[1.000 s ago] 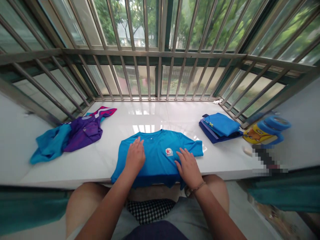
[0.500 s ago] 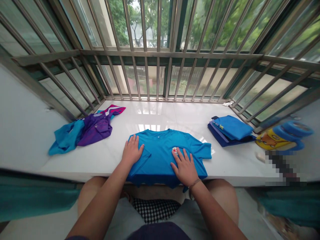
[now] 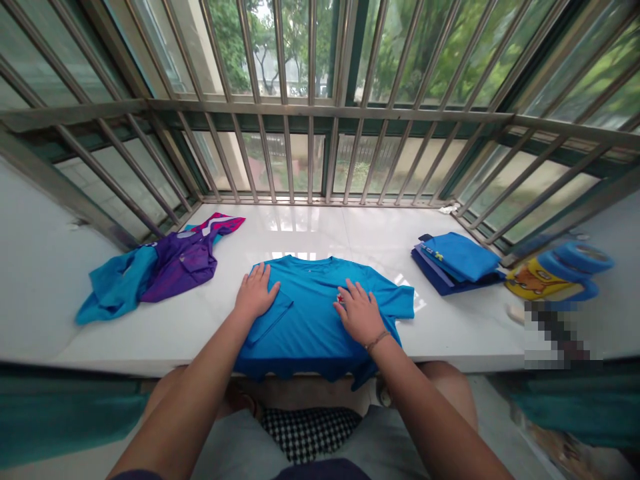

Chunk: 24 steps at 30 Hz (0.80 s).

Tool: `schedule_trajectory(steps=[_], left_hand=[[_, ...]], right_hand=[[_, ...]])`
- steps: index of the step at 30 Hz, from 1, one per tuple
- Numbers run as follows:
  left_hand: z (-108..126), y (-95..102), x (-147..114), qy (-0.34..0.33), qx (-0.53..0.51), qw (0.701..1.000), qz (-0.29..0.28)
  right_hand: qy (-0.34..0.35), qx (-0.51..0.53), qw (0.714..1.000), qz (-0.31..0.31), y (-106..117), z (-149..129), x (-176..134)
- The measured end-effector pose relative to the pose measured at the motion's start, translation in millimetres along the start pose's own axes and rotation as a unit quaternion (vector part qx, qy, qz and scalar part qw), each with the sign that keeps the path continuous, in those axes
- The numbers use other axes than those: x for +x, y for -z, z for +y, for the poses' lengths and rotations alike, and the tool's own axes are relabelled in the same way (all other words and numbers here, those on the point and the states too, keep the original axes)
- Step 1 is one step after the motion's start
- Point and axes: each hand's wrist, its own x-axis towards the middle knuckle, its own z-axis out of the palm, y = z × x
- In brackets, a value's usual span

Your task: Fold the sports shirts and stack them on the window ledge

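A blue T-shirt [image 3: 310, 313] lies spread on the white ledge, its collar toward the window and its lower part hanging over the front edge. Resting on its left shoulder, my left hand [image 3: 257, 291] has its fingers stretched out. The left sleeve is folded inward over the body of the shirt. My right hand [image 3: 361, 312] lies on the right chest with fingers spread, partly covering a small white and red badge. The right sleeve extends outward, away from the hand. Neither hand grips anything.
Rumpled purple and turquoise clothes [image 3: 185, 263] lie at the left of the white ledge [image 3: 320, 230]. Folded blue garments [image 3: 457, 260] are stacked at the right, beside a yellow and blue bottle [image 3: 545, 273]. Metal window bars [image 3: 320, 110] enclose the back and sides.
My right hand has moved slightly up over the badge, covering more of it. My left hand stays on the left shoulder. The camera view has shifted a little.
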Motion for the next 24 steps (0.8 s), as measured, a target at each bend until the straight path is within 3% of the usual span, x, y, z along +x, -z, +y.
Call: schedule_trajectory(steps=[2,6,8,24], left_hand=[[-1.7,-0.4,2.6,-0.002,0.0,1.0,0.002],[-5.0,-0.8,9.4,-0.003,-0.003,1.0,-0.003],[-6.6,-1.1,14.2,-0.001,-0.005,1.0,-0.005],[-16.1,-1.7,51.8,0.012,-0.015,1.0,-0.008]], right_hand=[[0.011,-0.009,1.0,0.02,2.8,3.2,29.5],[-0.002,-0.016,0.998,-0.053,-6.1,13.0,88.7],[-0.011,-0.017,0.998,-0.059,-13.6,17.9,107.8],[0.026,-0.007,0.999,-0.045,-24.9,34.4,170.1]])
